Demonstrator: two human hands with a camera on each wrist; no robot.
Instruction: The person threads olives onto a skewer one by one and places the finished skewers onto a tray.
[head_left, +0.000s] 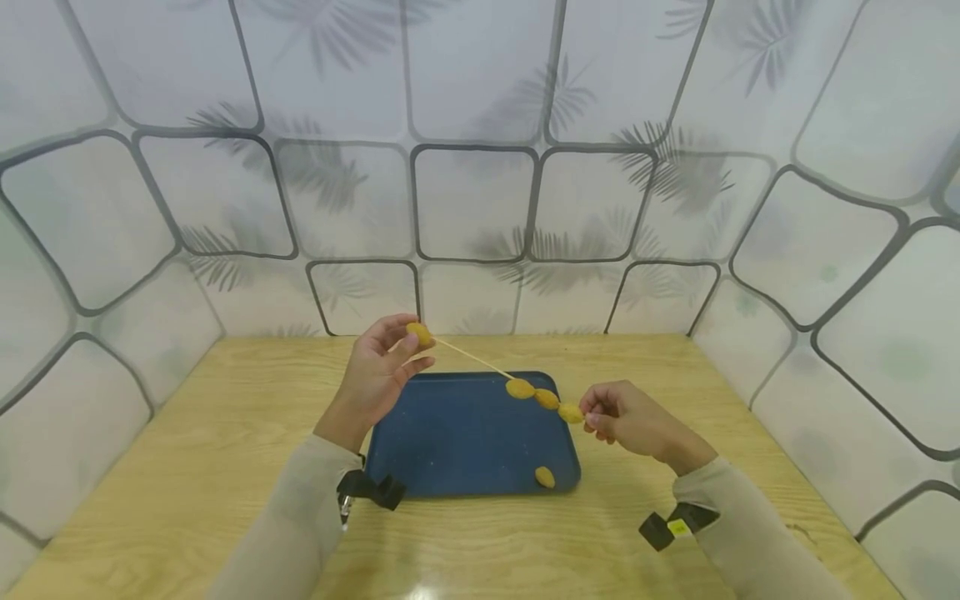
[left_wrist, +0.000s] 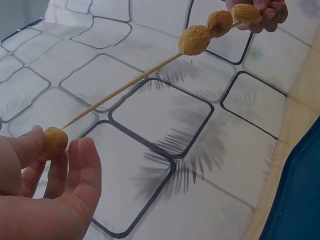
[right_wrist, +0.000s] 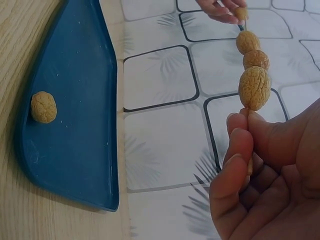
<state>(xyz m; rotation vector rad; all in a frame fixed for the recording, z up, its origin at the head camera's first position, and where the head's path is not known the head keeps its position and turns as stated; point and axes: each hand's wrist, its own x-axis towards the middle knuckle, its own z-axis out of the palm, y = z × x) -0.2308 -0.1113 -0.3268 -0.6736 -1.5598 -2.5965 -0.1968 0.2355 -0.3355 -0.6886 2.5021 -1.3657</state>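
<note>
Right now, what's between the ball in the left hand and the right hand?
Three threaded balls by the right hand, then bare stick toward the pinched ball in the left hand. The head view shows this.

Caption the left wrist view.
Left hand pinching a golden ball near the tip of a skewer bearing three more.

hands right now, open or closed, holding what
Left hand: closed, pinching a yellowish piece by the tip of the skewer.
Right hand: closed, pinching the skewer's other end, beside three threaded pieces.
</note>
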